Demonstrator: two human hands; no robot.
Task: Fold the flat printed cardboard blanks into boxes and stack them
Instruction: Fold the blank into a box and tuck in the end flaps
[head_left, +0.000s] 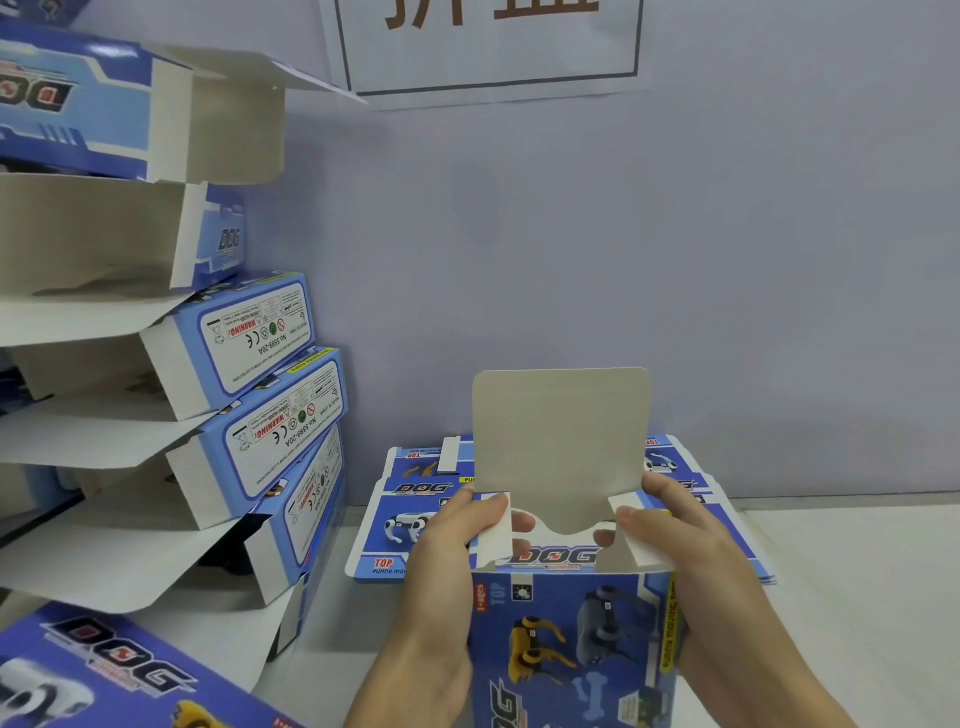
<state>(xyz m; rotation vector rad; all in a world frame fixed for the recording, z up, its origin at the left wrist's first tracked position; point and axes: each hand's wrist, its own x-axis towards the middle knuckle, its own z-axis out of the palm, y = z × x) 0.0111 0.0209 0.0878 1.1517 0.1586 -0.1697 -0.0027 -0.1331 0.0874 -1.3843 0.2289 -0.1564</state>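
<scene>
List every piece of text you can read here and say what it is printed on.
"DOG": box in the hands, near its open top.
"TOP", "DOG": flat blanks behind it.
"WARNING!", "No.5599-20A", CE mark: white end labels of the stacked boxes on the left.
"DOG": box at bottom left.
Wall sign: large characters cut off, unreadable.
Fine print on the labels: too small to read.

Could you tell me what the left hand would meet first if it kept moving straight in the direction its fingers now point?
Probably the tall grey flap of the box that it holds: the left hand points up and right, thumb on a side flap. Beyond lie the flat blanks, depth unclear.
</scene>
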